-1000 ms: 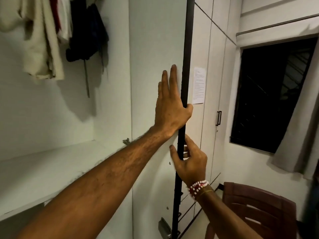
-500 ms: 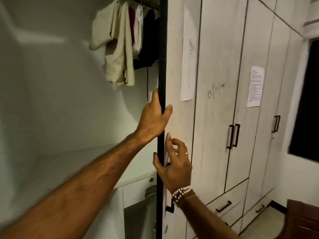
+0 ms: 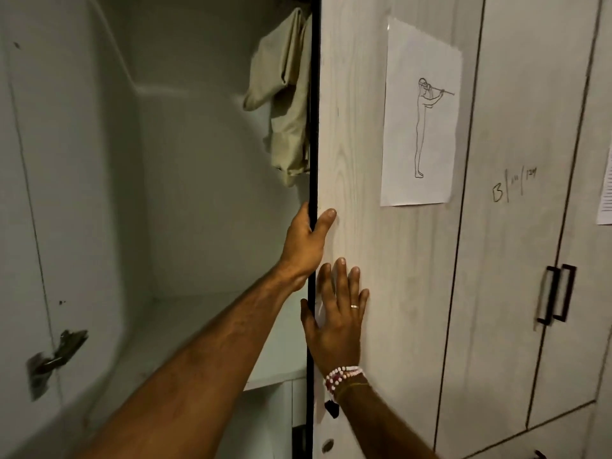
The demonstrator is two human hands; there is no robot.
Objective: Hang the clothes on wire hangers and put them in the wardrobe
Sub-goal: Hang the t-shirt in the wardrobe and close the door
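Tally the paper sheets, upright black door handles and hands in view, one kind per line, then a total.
Paper sheets: 2, the drawing sheet and the cut-off sheet at the right edge.
Upright black door handles: 2, the left handle and the right handle.
Hands: 2, the left hand gripping the wardrobe door by its edge, the right hand flat on its front.
Total: 6.

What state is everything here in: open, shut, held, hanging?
Wardrobe door: partly open, inside showing to its left.
Left hand: grips the door's dark edge, thumb on the front.
Right hand: flat, pressed against the door's front.
Beige garment: hanging inside, near the door edge.
Neighbouring doors: shut.
Drawing sheet: stuck flat on the open door.
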